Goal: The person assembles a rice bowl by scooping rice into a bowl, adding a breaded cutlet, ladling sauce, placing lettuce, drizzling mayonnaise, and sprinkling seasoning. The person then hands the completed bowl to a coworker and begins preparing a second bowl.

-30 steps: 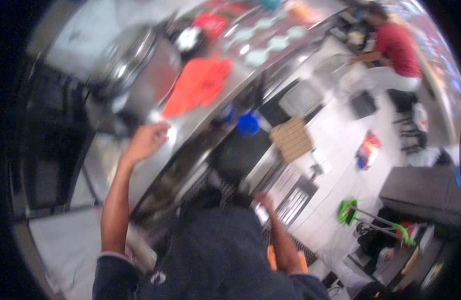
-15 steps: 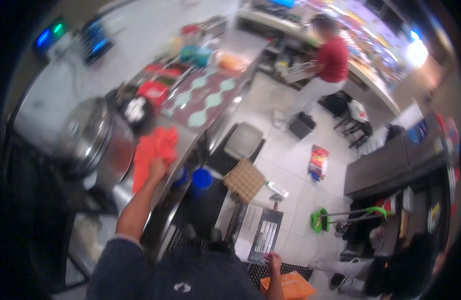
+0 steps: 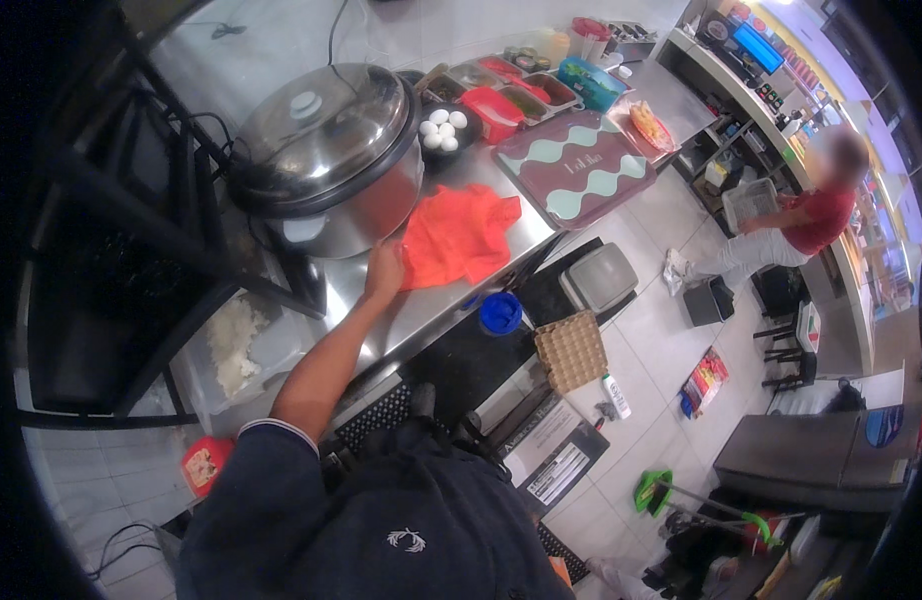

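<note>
My left hand (image 3: 386, 268) reaches over the steel counter, its fingers closed on the near-left edge of a crumpled orange cloth (image 3: 463, 235). The cloth lies spread on the counter beside a large rice cooker (image 3: 393, 205) with a shiny domed lid. Just beyond the cloth, a dark bowl (image 3: 433, 158) holds several white eggs (image 3: 447, 130). Right of these lies a maroon tray (image 3: 571, 172) with pale green wavy patterns. A clear tub with white rice (image 3: 231, 350) stands near my left forearm. My right hand is out of the picture.
Seasoning and topping containers (image 3: 526, 105) line the wall, with a red tub (image 3: 493, 115) in front. On the floor lie an egg carton (image 3: 571, 350), a flat box (image 3: 556, 455) and a green dustpan (image 3: 653, 490). A person in red (image 3: 821, 215) holds a crate (image 3: 751, 203) at the back right.
The view has swung left, so counter and cloth appear farther right. My left hand has stayed at the cloth's edge. My right hand, seen earlier at the bottom, has left the picture.
</note>
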Available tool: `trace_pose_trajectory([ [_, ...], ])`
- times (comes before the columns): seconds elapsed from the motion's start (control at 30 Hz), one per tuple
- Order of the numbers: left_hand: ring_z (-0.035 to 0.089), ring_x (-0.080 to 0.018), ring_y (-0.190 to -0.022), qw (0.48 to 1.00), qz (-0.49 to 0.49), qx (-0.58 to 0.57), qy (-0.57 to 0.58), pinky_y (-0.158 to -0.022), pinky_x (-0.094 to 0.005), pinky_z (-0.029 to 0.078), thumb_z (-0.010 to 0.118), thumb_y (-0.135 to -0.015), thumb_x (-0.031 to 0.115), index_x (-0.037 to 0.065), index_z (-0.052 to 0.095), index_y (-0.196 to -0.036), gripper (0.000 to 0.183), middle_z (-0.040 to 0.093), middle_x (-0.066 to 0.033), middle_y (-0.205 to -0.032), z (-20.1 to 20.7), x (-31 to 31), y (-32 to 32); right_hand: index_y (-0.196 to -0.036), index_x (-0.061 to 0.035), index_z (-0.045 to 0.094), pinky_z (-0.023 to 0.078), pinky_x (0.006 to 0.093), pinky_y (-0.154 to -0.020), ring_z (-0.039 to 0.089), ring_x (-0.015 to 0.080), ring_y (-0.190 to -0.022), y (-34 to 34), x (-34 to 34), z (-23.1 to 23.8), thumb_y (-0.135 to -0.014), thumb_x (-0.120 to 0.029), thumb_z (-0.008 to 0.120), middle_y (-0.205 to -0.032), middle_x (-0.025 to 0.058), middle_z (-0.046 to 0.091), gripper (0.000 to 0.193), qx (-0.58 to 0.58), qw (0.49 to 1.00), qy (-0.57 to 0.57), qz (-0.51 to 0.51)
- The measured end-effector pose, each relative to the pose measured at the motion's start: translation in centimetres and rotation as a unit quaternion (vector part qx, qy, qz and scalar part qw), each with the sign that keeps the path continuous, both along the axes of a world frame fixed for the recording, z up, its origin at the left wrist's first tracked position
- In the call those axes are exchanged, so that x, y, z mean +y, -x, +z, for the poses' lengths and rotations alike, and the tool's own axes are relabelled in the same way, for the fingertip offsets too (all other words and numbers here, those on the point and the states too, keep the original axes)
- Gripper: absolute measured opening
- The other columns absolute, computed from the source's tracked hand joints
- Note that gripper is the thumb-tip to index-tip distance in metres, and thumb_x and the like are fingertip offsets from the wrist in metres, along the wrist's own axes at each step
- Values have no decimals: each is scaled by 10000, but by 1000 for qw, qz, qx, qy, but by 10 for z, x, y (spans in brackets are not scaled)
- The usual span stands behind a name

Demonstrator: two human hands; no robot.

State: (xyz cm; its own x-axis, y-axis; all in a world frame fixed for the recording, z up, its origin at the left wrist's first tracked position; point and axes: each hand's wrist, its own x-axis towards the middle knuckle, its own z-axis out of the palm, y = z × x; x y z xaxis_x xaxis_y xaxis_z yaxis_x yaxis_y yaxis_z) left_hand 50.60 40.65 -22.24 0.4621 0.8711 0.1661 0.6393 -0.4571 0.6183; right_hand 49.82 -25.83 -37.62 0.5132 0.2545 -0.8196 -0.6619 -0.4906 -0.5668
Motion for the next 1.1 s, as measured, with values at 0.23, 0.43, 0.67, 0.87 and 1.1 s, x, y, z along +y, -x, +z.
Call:
trace_pose_trajectory([
  [0.23, 604, -455, -1039, 998, -38, 50, 8, -896, -515, 491, 514, -943, 103, -40, 656, -1034, 221, 624, -297, -1054, -19, 17, -10, -1086, -81, 636, 526, 314, -590, 666, 168, -753, -65, 11, 64, -971, -285, 623, -934, 45, 688, 234, -98, 971, -32, -215],
  [0.43, 646, -465, -1001, 997, -6, 76, 6, -869, -527, 524, 487, -919, 81, -17, 671, -1019, 231, 646, -313, -1045, -30, 11, -15, -1048, -89, 654, 525, 310, -590, 682, 199, -773, -22, -20, 46, -959, -328, 658, -907, 68, 702, 255, -41, 971, -77, -223],
  [0.67, 667, -470, -980, 991, 10, 107, 78, -846, -534, 547, 523, -895, 65, -45, 676, -1006, 218, 674, -309, -1020, -29, 11, -16, -1136, -56, 644, 529, 363, -681, 683, 247, -858, 41, -34, -10, -974, -364, 613, -991, 103, 700, 349, 52, 977, -22, -208],
  [0.87, 662, -453, -1035, 986, 17, 119, 114, -891, -527, 546, 560, -859, 29, -66, 653, -1062, 242, 664, -332, -1068, -36, 14, -30, -1203, -28, 624, 533, 417, -767, 681, 282, -944, 28, -50, -57, -993, -399, 565, -1076, 136, 694, 431, 26, 987, -18, -160],
  [1.1, 700, -345, -628, 975, 111, -45, 189, -477, -452, 564, 528, -834, -13, -44, 631, -1043, 235, 677, -252, -820, -39, 11, -24, -1262, -38, 627, 554, 373, -835, 679, 263, -977, -38, -30, -22, -1000, -291, 539, -1069, 144, 708, 375, -62, 990, -11, -124],
])
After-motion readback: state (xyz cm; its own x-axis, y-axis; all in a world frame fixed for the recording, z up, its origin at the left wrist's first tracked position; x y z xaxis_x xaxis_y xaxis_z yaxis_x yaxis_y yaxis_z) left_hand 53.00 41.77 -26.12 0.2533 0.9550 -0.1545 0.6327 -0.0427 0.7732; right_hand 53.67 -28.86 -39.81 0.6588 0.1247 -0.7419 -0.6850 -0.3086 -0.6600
